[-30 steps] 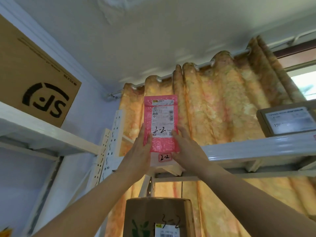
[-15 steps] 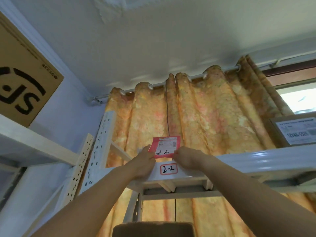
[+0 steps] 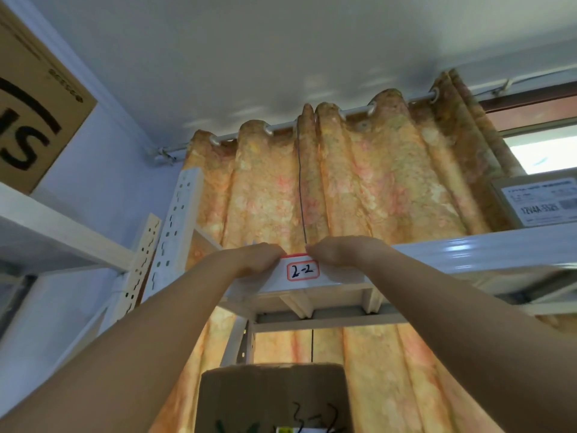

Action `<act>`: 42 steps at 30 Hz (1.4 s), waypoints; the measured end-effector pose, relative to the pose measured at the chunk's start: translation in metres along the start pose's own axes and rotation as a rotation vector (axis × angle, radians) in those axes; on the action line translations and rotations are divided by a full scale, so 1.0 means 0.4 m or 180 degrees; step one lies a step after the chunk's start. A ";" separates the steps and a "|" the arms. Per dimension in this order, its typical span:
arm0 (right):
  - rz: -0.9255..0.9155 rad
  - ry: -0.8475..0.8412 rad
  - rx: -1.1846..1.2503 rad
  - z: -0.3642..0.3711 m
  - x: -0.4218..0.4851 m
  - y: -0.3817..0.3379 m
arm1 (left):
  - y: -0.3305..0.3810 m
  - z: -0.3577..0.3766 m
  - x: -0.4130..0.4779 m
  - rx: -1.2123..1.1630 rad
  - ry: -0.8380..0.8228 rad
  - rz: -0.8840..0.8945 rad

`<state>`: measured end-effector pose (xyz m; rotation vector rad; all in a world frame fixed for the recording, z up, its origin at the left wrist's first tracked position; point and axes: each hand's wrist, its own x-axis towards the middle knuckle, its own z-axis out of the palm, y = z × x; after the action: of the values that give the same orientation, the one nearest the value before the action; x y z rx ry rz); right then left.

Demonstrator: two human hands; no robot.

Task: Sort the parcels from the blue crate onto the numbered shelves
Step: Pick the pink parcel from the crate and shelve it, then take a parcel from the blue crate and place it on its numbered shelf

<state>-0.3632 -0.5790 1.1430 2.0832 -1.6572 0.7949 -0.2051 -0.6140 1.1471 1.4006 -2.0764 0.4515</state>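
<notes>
orange curtains (image 3: pixel 359 189) with a flowery pattern hang from a rod at the top middle of the frame, under a pale ceiling (image 3: pixel 249 57). light blue wall (image 3: pixel 103 157) fills the left side. a bright window strip (image 3: pixel 543 154) shows at the right edge.

a white metal shelf (image 3: pixel 452 251) runs across the middle of the frame. on its front edge, in the middle, sits a small white tag with a red border (image 3: pixel 303 270) that says 2-2.

both arms reach up from the bottom of the frame to that shelf. the left hand (image 3: pixel 259 257) is just left of the tag and the right hand (image 3: pixel 337 251) is just right of it. both hands curl over the shelf edge, so the fingertips are hidden on top. between the two hands only a thin red strip of the pink parcel (image 3: pixel 295 255) shows, lying flat on the shelf just above the tag. the hands touch its ends, but i cannot tell if the fingers grip it or only rest on it.

a brown box with big black letters (image 3: pixel 34 114) sits on another white shelf (image 3: pixel 56 226) at the upper left. a grey box with a white label (image 3: pixel 537 201) sits on the 2-2 shelf at the far right. a brown box with 3-2 written on it (image 3: pixel 274 398) is at the bottom middle. a white post with holes (image 3: pixel 175 226) stands left of the hands.
</notes>
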 end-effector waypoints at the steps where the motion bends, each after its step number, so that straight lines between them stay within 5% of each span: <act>1: 0.0012 0.0128 -0.0170 0.006 0.001 0.004 | 0.002 0.004 -0.003 0.0233 0.0127 0.0133; 5: -0.0188 0.0761 -0.0825 0.040 0.006 0.018 | 0.003 0.035 -0.032 0.0616 0.0840 -0.0053; 11: -0.0500 0.0963 -0.1205 0.056 -0.023 0.026 | -0.006 0.059 -0.093 0.0517 0.0896 -0.0065; 15: -0.1213 0.1724 -0.0340 0.119 -0.100 0.047 | -0.015 0.075 -0.219 0.0370 0.0790 0.0085; 19: -0.2139 0.2416 -0.0181 0.228 -0.237 0.051 | -0.060 0.123 -0.409 0.0483 0.1716 -0.0207; 24: -0.3311 0.1528 0.0066 0.409 -0.468 -0.068 | -0.062 0.263 -0.743 0.0573 0.2127 -0.0654; 31: -0.3638 0.0055 0.2165 0.656 -0.919 -0.248 | 0.086 0.452 -1.345 0.0600 0.1157 -0.1717; 37: -0.3366 -0.2220 0.2727 0.917 -1.326 -0.243 | 0.307 0.617 -1.912 0.0402 0.0880 -0.3708; 42: -0.3166 -0.3438 0.2073 1.106 -1.548 -0.163 | 0.413 0.729 -2.203 0.0194 -0.0250 -0.5037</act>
<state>-0.3051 -0.3542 0.4153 3.6194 -0.3166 -0.2662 -0.1975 -0.0818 0.3690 2.5078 -0.4793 -0.2331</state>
